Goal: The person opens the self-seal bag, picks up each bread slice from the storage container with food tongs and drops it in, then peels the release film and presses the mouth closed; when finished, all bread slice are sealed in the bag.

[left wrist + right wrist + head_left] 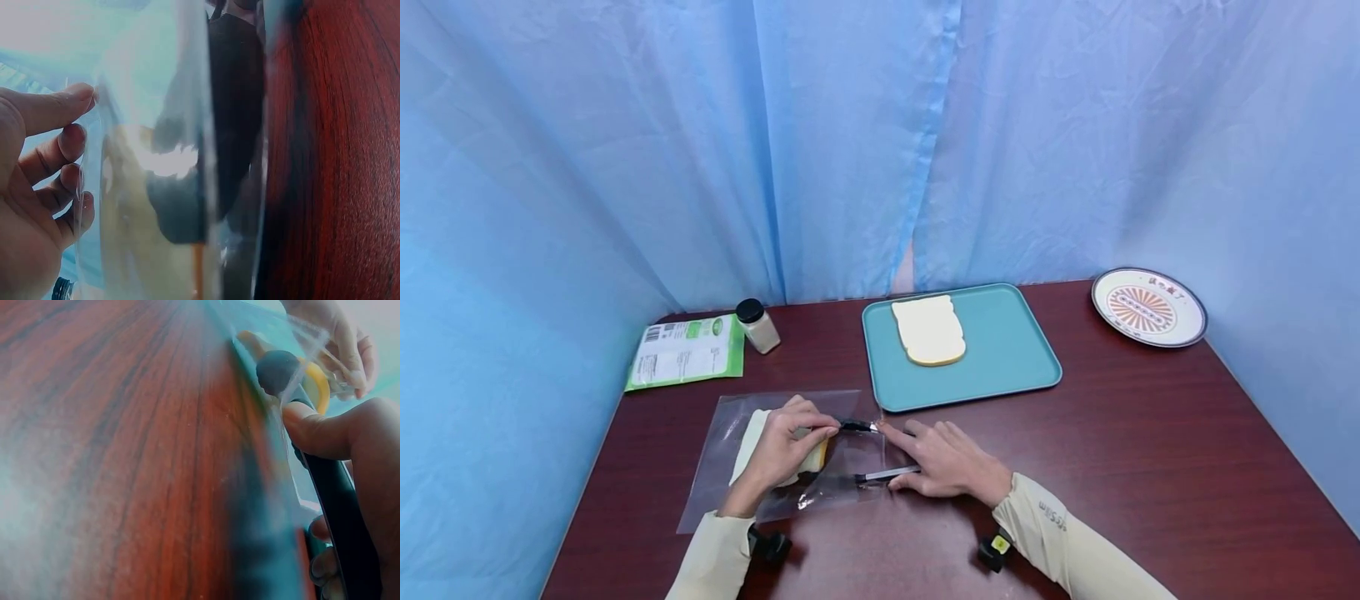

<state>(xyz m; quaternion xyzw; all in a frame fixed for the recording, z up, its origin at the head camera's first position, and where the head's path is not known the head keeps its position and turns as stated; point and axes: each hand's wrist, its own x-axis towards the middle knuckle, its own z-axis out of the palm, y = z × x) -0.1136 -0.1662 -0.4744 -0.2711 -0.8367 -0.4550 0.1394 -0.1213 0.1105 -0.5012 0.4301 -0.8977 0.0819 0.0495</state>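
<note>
A clear plastic bag (pixel 707 492) lies flat on the table with bread (pixel 750 440) inside; its yellow-brown crust shows near the left hand. My left hand (pixel 786 442) reaches over the bread and pinches the bag's film near its right end. In the left wrist view, a dark rounded tong head (pixel 181 212) shows through the film beside the bread. My right hand (pixel 951 458) grips tongs (pixel 887 473) with black tips, thumb on one arm and fingers at the other. The two arms stand apart, their tips at the bag's right end. Glare hides part of the bag's inside.
Behind the hands, a teal tray (pixel 1007 342) bears a bread slice (pixel 928 331). A green-and-white packet (pixel 685 350) and a black-capped jar (pixel 760 327) stand at the back left. A patterned plate (pixel 1150 307) sits at the back right. Blue curtains (pixel 850 150) enclose the table.
</note>
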